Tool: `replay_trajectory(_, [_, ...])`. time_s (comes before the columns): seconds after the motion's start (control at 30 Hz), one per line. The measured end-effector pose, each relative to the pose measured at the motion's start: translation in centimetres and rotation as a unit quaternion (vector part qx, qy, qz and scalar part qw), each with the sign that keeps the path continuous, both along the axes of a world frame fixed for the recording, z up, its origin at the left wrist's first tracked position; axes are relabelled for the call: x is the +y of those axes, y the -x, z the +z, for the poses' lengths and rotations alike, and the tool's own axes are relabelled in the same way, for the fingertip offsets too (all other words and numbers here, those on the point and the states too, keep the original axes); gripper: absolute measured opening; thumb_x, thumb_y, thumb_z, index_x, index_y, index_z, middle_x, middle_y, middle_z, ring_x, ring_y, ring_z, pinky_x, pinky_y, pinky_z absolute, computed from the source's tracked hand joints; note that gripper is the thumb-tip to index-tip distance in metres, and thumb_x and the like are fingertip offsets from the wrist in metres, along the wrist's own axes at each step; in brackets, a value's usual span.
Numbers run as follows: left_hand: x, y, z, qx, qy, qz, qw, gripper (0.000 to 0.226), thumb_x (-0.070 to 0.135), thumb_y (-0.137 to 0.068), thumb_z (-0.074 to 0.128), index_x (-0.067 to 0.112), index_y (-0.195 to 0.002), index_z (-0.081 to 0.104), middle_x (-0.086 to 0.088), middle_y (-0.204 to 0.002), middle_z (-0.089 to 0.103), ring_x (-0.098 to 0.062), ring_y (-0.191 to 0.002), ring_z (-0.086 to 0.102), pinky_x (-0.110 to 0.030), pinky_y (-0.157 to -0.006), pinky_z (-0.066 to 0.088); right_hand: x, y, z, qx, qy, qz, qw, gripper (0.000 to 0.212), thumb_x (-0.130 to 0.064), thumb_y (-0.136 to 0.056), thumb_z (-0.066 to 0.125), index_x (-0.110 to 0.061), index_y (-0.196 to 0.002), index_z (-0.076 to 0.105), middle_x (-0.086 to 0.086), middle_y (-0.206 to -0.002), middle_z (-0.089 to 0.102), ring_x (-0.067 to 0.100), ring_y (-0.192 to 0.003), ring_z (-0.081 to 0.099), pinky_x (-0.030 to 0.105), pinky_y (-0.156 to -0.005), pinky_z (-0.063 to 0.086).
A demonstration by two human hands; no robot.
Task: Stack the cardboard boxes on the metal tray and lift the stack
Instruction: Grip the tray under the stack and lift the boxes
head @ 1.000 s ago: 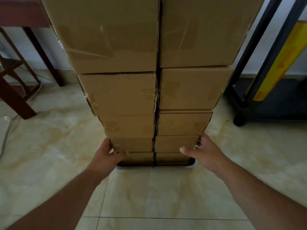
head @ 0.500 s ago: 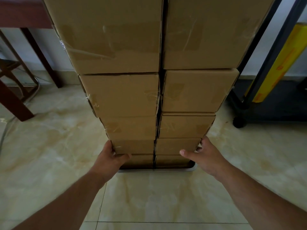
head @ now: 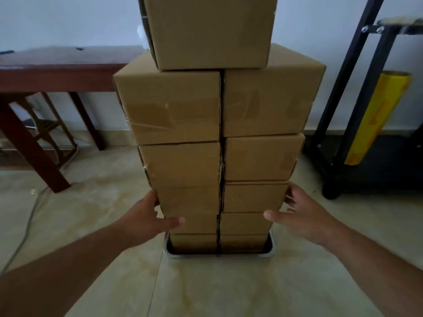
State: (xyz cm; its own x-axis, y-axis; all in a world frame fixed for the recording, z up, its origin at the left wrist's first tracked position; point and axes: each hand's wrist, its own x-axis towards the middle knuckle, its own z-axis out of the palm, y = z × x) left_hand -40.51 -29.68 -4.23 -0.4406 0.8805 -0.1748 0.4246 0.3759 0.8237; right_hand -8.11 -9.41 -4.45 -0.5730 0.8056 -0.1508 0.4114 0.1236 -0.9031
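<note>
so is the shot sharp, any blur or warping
Head view: dim, soft light, no glare; left hand and right hand slightly motion-blurred; wide-angle warp makes the boxes taper toward the tray; top box cut off by the frame.

Pale wall [head: 68,21], beige tiled floor [head: 217,289], dark wooden table [head: 57,72]

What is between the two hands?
In the head view, the tall stack of brown cardboard boxes fills the space between the left hand and right hand, above the metal tray.
</note>
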Motion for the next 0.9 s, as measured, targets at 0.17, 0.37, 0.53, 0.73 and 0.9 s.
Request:
replay_trajectory(0.17, [-0.2,-0.1,1.0,0.024,0.023,0.021,0.999,0.096,0.050,-0.066,0.092,0.037,-0.146,0.041,0.021,-0.133,0.062,-0.005,-0.128,0.056,-0.034,-0.106,0.049,-0.1,0.4,2.1,-0.019,-0.004,0.031,0.999,0.109,-0.048,-0.065,0.095,-0.042,-0.152,0.031,-0.027,-0.129,0.051,0.006,-0.131,0.046,0.037,-0.115,0.039])
replay_trajectory(0.37, [1.0,-1.8,-0.5,-0.001,-0.029,0.113,0.993,0.076,0.035,-0.077,0.090,0.030,-0.140,0.049,0.015,-0.119,0.068,-0.008,-0.106,0.066,-0.032,-0.088,0.056,-0.2,1.1,2.0,-0.023,-0.016,-0.002,1.000,0.096,-0.040,-0.073,0.092,-0.041,-0.150,0.034,-0.020,-0.131,0.056,0.010,-0.125,0.055,0.042,-0.112,0.046])
replay_trajectory(0.53, [1.6,-2.3,-1.1,0.014,-0.045,0.140,0.989,0.071,0.036,-0.078,0.088,0.031,-0.139,0.051,0.017,-0.116,0.069,-0.010,-0.105,0.067,-0.039,-0.092,0.057,-0.2,1.3,1.7,-0.029,-0.033,-0.025,0.999,0.087,-0.032,-0.081,0.087,-0.035,-0.151,0.036,-0.014,-0.130,0.058,0.016,-0.121,0.061,0.042,-0.109,0.050])
replay_trajectory(0.73, [1.8,-2.5,-0.8,0.006,-0.055,0.152,0.987,0.068,0.034,-0.080,0.087,0.028,-0.138,0.052,0.017,-0.114,0.069,-0.007,-0.100,0.068,-0.030,-0.081,0.056,0.0,1.7,2.0,-0.027,-0.036,-0.034,0.998,0.084,-0.030,-0.082,0.086,-0.035,-0.151,0.038,-0.018,-0.123,0.058,0.014,-0.115,0.061,0.031,-0.099,0.049])
replay_trajectory(0.9, [1.3,-2.6,-0.3,-0.008,-0.050,0.120,0.991,0.081,0.039,-0.076,0.090,0.030,-0.144,0.046,0.018,-0.120,0.066,-0.008,-0.108,0.065,-0.028,-0.084,0.054,-0.2,1.2,2.3,-0.054,-0.030,-0.029,0.998,0.094,-0.043,-0.076,0.089,-0.042,-0.151,0.033,-0.019,-0.133,0.053,0.016,-0.133,0.053,0.044,-0.112,0.046])
